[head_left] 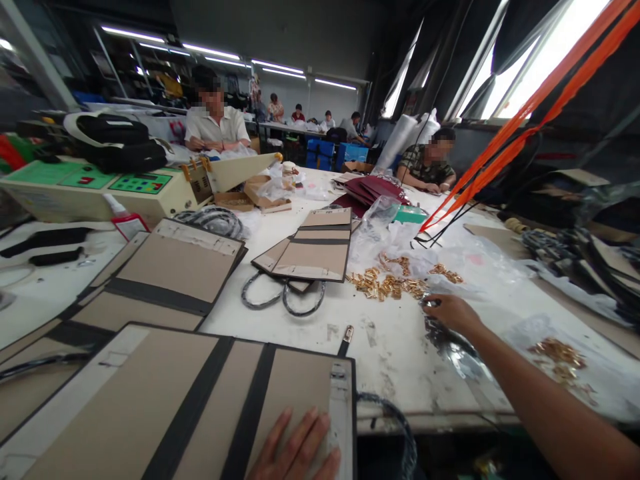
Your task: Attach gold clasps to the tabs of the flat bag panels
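My left hand (295, 448) lies with fingers spread on an unfolded beige bag panel (155, 380) with dark strips, at the bottom of the view. A metal-tipped tab (346, 340) sticks out from its far edge, and a plastic-wrapped handle (400, 420) curves off its right side. My right hand (453, 313) reaches over the table, thumb and fingertips pinched together at a clear plastic bag (463, 360) with small dark pieces by it. What the fingertips hold is too small to make out. Just beyond them lies a pile of small gold metal fittings (385, 285).
More bag panels (175, 260) are stacked at left, with others (320, 247) mid-table. A beige machine (95, 193) and red bottle (127, 220) stand at back left. More gold fittings (560, 357) lie at right. Orange straps (520, 127) hang down. Two people sit across the table.
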`<state>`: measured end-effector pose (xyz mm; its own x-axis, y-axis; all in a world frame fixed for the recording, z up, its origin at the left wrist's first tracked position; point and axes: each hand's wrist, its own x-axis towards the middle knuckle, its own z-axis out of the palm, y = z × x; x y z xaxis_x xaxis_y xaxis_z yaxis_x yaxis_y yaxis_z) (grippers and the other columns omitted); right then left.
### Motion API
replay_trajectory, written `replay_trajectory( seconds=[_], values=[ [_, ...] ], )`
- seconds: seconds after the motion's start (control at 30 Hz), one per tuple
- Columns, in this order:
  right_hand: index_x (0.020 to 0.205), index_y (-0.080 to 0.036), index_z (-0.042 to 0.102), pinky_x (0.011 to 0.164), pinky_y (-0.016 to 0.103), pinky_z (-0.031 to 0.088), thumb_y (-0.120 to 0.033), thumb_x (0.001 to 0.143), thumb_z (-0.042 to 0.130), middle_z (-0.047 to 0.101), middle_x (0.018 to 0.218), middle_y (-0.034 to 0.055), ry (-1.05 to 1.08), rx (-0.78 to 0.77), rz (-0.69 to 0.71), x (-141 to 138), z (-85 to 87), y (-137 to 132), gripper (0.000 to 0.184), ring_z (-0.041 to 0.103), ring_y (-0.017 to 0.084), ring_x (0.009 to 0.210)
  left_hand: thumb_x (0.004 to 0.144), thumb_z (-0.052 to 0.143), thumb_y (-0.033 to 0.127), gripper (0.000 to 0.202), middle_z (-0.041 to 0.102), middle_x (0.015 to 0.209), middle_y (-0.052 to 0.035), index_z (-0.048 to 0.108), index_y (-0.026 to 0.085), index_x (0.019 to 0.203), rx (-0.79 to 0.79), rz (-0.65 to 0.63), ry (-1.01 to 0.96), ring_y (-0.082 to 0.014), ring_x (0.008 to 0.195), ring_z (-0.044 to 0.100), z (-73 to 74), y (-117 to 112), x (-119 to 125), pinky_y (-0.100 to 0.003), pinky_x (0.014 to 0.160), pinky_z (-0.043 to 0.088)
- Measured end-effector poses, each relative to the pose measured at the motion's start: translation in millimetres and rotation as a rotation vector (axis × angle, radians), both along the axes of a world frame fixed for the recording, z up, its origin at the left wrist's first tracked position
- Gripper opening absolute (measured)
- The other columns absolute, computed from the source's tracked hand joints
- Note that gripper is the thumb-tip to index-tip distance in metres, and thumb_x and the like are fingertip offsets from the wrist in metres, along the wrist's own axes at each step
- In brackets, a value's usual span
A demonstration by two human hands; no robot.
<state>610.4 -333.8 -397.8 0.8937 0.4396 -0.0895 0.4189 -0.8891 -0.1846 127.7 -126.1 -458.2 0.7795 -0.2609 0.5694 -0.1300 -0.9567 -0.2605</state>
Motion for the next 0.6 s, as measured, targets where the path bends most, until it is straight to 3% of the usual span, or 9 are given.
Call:
replay_trajectory(
  seconds=[0.17,0.3,0.47,0.6],
  values=[
    [0.101,-0.03,0.083,0.069,0.032,0.044,-0.046,0.082,0.066,0.081,0.098,0.0045,-0.021,0.062,0.015,-2.4,7.0,0.0,0.03,0.072,0.027,0.09,0.098,0.068,0.05,0.038,0.067,0.14,-0.0033,0.063,0.036,0.134,0.023,-0.013,0.011,-0.0282,0.152,0.039,-2.5,0.1,-1.0,-0.058,0.133,0.006],
    [0.09,-0.026,0.08,0.069,0.031,0.045,-0.044,0.085,0.062,0.079,0.089,0.0032,-0.028,0.146,-0.009,-7.9,15.4,-4.5,0.026,0.072,0.024,0.085,0.1,0.066,0.045,0.037,0.064,0.144,-0.004,0.062,0.035,0.135,-0.006,0.008,0.073,-0.0277,0.15,0.04,4.9,-2.8,-4.6,-0.055,0.133,0.004],
    [0.097,-0.024,0.079,0.063,0.03,0.048,-0.045,0.085,0.061,0.078,0.077,0.0027,0.022,0.243,-0.061,-16.0,26.7,-10.1,0.03,0.072,0.021,0.066,0.1,0.065,0.039,0.039,0.062,0.147,-0.0055,0.06,0.033,0.139,-0.026,0.026,0.147,-0.0276,0.149,0.04,17.7,-6.9,-11.4,-0.054,0.133,-0.001],
    [0.1,-0.021,0.079,0.059,0.029,0.049,-0.046,0.085,0.061,0.079,0.077,0.0046,0.019,0.335,-0.103,-23.9,38.0,-11.4,0.034,0.072,0.021,0.061,0.097,0.068,0.03,0.05,0.057,0.154,-0.0071,0.055,0.031,0.145,-0.029,0.022,0.203,-0.0283,0.152,0.036,14.3,-7.0,-15.1,-0.053,0.133,-0.001]
  ],
)
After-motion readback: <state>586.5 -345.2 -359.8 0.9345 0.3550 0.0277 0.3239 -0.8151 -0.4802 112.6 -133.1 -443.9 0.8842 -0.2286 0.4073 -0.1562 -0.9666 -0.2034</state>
